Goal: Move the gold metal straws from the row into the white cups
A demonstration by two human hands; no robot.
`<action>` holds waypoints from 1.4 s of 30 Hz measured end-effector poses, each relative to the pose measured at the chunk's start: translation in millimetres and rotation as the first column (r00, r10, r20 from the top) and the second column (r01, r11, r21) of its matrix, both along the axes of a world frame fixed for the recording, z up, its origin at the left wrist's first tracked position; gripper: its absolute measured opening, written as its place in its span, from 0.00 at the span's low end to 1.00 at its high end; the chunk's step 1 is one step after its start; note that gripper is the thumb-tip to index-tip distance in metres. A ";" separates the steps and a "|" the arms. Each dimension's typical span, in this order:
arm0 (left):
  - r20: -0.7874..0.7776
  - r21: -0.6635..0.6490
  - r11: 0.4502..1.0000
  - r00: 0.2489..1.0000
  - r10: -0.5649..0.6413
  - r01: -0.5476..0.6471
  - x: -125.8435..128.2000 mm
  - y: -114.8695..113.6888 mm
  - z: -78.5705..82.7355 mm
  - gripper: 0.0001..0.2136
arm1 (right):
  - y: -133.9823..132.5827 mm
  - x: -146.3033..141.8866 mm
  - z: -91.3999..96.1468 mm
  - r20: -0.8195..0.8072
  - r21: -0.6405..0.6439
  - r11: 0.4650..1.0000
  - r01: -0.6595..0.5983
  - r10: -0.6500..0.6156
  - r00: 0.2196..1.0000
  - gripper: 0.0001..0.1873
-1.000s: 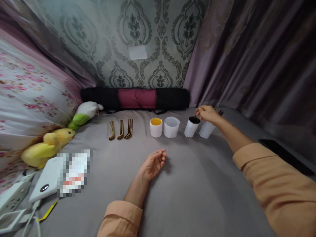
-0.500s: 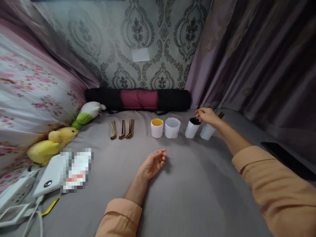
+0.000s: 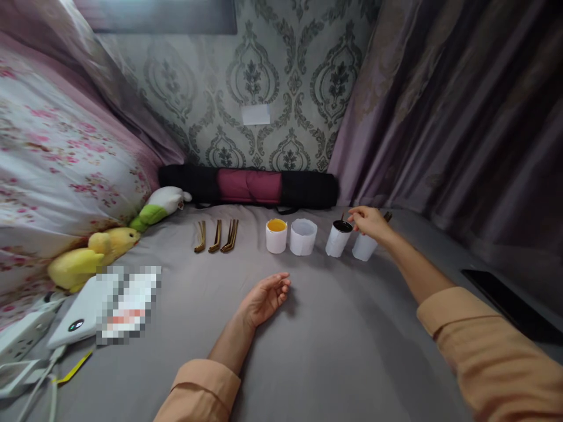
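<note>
My right hand (image 3: 368,223) is just right of the rim of a white cup with a dark inside (image 3: 338,243). Its fingertips look slightly apart, and a thin dark straw (image 3: 342,217) stands up from the cup beside them. Partly behind this hand is another white cup (image 3: 364,249), with the ends of gold straws (image 3: 387,217) showing past the wrist. My left hand (image 3: 266,298) rests on the grey sheet, palm turned inward, fingers loosely curled and holding nothing. Nearer to it are a white cup with a yellow inside (image 3: 276,240) and a wide whitish cup (image 3: 303,239).
Bent gold straws (image 3: 229,235) lie in three small groups at left of the cups. A black and maroon roll bag (image 3: 249,186) runs along the wall. Plush toys (image 3: 94,255), a power bank (image 3: 83,313) and a power strip (image 3: 21,337) sit left; a black tablet-like object (image 3: 510,299) lies right.
My right hand has shifted from above the dark-inside cup to just right of its rim, and a straw now shows standing in that cup. The view has tilted up slightly; my left hand stays resting.
</note>
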State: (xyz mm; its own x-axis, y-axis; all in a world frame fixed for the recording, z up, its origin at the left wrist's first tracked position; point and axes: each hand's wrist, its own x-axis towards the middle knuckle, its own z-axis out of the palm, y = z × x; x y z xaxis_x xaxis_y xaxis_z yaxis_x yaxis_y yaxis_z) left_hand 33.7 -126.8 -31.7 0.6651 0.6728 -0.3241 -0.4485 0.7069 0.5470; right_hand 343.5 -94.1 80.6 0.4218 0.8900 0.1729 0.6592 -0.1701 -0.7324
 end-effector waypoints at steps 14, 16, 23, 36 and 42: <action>-0.026 0.023 1.000 1.000 0.010 -0.009 0.5 -3.6 1.4 0.08 | -39.2 -27.9 -8.0 -0.097 0.234 0.971 0.052 -0.030 0.995 0.13; -0.027 0.025 1.000 1.000 0.009 -0.008 0.7 -4.1 1.5 0.07 | -45.0 -38.4 -12.1 -0.149 0.243 0.968 0.061 -0.025 0.989 0.13; -0.031 0.008 1.000 0.999 0.020 -0.020 -0.1 -6.3 5.3 0.05 | -52.7 -74.2 -37.7 -0.320 0.206 0.979 -0.008 0.075 0.944 0.13; 0.013 0.043 0.999 1.000 -0.006 0.005 -2.0 -1.7 -2.6 0.06 | -40.4 -119.9 -92.4 -0.313 0.130 0.977 -0.169 0.202 0.928 0.14; 0.011 0.046 0.999 1.000 -0.014 0.013 -1.7 -0.2 -2.7 0.06 | -37.8 -122.2 -119.8 -0.236 0.090 0.979 -0.181 0.197 0.951 0.17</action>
